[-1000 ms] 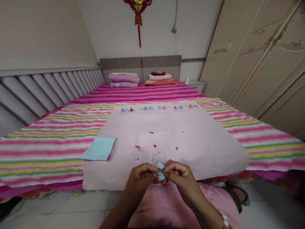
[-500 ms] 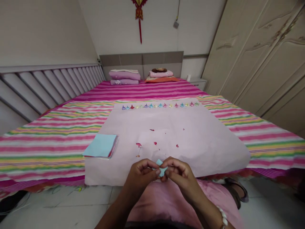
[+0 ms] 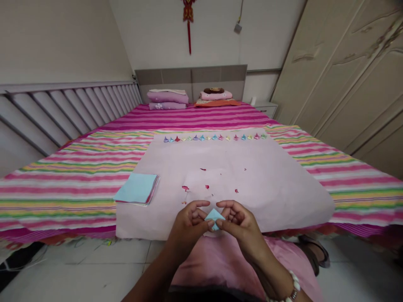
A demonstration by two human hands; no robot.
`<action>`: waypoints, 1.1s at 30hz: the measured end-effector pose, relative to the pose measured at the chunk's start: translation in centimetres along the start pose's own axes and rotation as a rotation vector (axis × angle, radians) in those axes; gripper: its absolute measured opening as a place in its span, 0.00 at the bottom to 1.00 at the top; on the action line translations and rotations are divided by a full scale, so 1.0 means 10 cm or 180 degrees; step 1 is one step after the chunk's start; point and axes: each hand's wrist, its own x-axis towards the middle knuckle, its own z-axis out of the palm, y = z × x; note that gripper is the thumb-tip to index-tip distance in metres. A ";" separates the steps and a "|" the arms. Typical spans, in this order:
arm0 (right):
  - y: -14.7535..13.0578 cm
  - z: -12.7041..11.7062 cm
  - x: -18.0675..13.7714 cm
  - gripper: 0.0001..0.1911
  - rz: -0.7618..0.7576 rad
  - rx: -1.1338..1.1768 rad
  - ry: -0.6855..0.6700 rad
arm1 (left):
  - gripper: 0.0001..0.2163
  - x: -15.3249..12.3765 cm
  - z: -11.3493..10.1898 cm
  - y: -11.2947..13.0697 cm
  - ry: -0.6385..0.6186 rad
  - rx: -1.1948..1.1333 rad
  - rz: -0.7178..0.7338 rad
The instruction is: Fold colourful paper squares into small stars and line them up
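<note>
Both my hands meet just in front of the near edge of the bed. My left hand point(image 3: 190, 220) and my right hand point(image 3: 241, 220) pinch a small folded piece of light blue paper point(image 3: 214, 217) between their fingertips, holding it above my pink-clad lap. A pale pink sheet point(image 3: 226, 176) lies spread on the bed right behind the hands. A stack of coloured square papers point(image 3: 137, 188) with a blue one on top rests at the sheet's left edge. A row of several small folded paper shapes point(image 3: 214, 137) lines the sheet's far edge.
Small red paper scraps point(image 3: 185, 188) dot the pink sheet. The bed has a striped cover point(image 3: 78, 167), pillows point(image 3: 168, 97) at the headboard, a slatted wall panel on the left and a cream wardrobe point(image 3: 346, 75) on the right. White tiled floor point(image 3: 78, 268) lies below.
My hands have risen slightly and turned the blue paper; its flat triangular face now shows between my fingertips. The view has shifted a little to the left.
</note>
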 end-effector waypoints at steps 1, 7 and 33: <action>0.01 0.00 0.00 0.17 0.0004 0.0024 0.0030 | 0.21 0.00 0.00 0.00 -0.0026 0.0012 -0.0011; 0.05 -0.03 0.00 0.23 0.0026 0.0115 0.0039 | 0.23 0.01 -0.03 -0.01 -0.0033 0.0088 -0.0127; 0.06 -0.13 -0.02 0.23 0.0089 0.0790 -0.0496 | 0.12 -0.03 0.06 -0.10 -0.0680 -0.1538 -0.0812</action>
